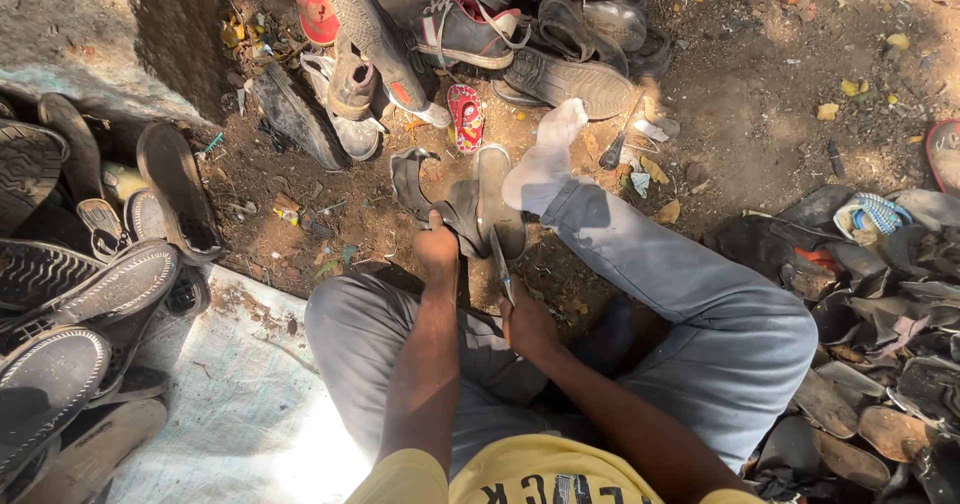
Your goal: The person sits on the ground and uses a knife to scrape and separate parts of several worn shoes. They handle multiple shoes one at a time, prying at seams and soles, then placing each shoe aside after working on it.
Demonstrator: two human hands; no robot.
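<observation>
The left hand (437,247) is closed around a dark sandal (462,204) on the dirt ground (740,74), just beside the white-socked foot (545,159). The right hand (527,324) grips a thin metal tool (499,264), possibly a blade, its tip at the sandal's sole.

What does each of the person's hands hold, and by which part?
The left hand grips a dark sandal by its near edge. The right hand holds a thin metal tool by its lower end.
</observation>
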